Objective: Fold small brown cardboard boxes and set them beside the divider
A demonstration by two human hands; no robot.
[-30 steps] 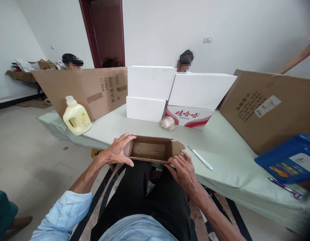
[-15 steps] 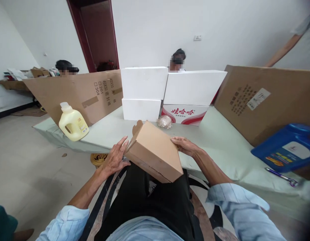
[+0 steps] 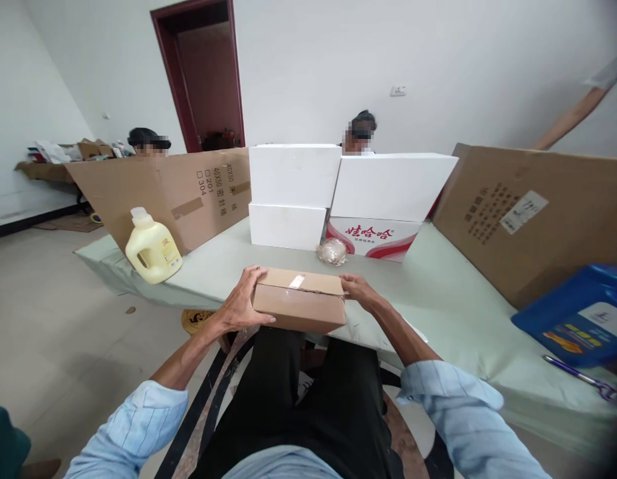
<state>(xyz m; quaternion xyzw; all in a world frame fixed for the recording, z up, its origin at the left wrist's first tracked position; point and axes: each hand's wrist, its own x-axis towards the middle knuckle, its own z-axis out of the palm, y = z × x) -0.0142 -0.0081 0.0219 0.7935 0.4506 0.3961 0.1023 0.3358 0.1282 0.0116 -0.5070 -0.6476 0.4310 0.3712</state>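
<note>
Between my two hands is a brown cardboard box (image 3: pixel 299 309), held at the front edge of the table above my knees. A small strip of clear tape shines on its upper face, and a flap edge runs across it. My left hand (image 3: pixel 243 303) grips the box's left end, fingers over the top and thumb along the front side. My right hand (image 3: pixel 359 291) holds the right end near the upper corner; part of its fingers is hidden behind the box. Just beyond the box lies a roll of clear tape (image 3: pixel 332 251).
White boxes (image 3: pixel 294 176) and a red-marked white box (image 3: pixel 373 238) stand ahead on the green-covered table (image 3: pixel 213 266). A yellow jug (image 3: pixel 153 249) is left; a blue jug (image 3: pixel 582 319) and purple-handled tool (image 3: pixel 578 376) are right. Large cardboard panels (image 3: pixel 528 219) flank both sides. Other people are beyond.
The box has turned and tipped so its taped flap side shows, and it has moved away from my lap toward the table edge. My left hand has closed on its left end.
</note>
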